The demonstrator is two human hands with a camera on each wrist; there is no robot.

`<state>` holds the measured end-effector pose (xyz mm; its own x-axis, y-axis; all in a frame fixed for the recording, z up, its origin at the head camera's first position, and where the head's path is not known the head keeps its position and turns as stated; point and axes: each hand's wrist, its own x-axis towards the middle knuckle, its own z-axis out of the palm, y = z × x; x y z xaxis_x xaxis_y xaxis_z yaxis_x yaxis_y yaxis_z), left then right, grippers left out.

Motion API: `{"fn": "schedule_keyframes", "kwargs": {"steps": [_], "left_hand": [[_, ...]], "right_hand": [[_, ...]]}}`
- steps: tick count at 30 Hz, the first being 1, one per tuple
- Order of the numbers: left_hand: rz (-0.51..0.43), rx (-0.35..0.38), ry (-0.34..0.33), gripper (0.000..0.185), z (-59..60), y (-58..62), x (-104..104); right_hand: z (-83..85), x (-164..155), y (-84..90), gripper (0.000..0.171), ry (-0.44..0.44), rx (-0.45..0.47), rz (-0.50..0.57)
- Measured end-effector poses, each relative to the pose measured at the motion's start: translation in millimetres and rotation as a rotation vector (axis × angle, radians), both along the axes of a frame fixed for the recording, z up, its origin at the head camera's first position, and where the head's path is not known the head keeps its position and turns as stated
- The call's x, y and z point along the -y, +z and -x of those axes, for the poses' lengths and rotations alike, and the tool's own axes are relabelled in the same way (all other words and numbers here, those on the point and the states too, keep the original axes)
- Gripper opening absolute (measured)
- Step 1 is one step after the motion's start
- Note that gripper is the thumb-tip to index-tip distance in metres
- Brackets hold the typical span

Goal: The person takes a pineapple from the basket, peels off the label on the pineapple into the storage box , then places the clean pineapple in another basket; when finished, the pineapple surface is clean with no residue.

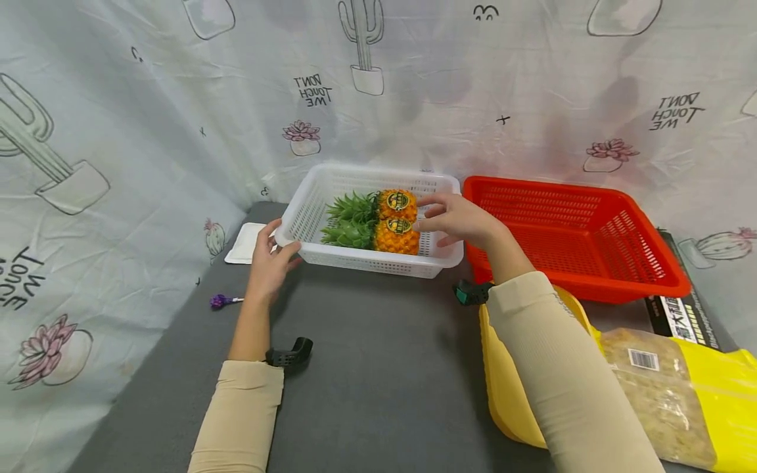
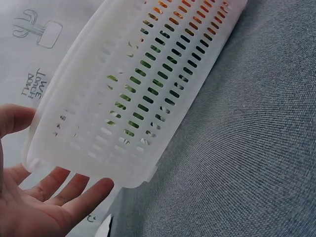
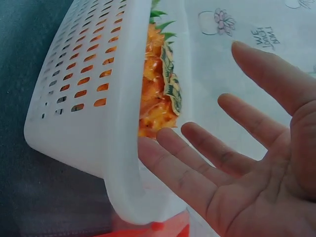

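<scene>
Fingers of the right hand lie straight and spread, holding nothing, over the right end of the white slotted plastic basket, just above two orange pineapples lying inside. The left hand, fingers relaxed, rests against the basket's left corner. Beyond the right hand sits a red plastic basket on the grey bench.

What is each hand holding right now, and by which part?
Nothing is gripped. The left hand rests open at the white basket's left corner; the right hand hovers open over the pineapples.
</scene>
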<state>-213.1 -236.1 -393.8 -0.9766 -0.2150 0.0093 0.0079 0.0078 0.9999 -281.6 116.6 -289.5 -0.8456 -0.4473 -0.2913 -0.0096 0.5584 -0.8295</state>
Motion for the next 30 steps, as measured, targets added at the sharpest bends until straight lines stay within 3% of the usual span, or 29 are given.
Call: {"fn": "schedule_keyframes", "kwargs": {"steps": [5,12,22,30], "left_hand": [[-0.061,-0.029,0.027,0.069,3.0,-1.5,-1.8],[-0.098,-0.022,0.017,0.068,4.7,-3.9,-4.6],[-0.12,-0.021,0.02,0.068,1.6,-6.3,1.0],[-0.124,-0.009,0.03,0.067,1.2,-7.2,-2.8]], "right_hand": [[16.1,9.3,0.0,0.07,0.082,-0.033,-0.136],[33.7,25.0,5.5,0.072,0.215,-0.066,-0.304],[54.9,41.8,-1.5,0.076,0.359,-0.135,-0.405],[56.8,41.4,-8.8,0.068,0.359,-0.225,-0.422]]}}
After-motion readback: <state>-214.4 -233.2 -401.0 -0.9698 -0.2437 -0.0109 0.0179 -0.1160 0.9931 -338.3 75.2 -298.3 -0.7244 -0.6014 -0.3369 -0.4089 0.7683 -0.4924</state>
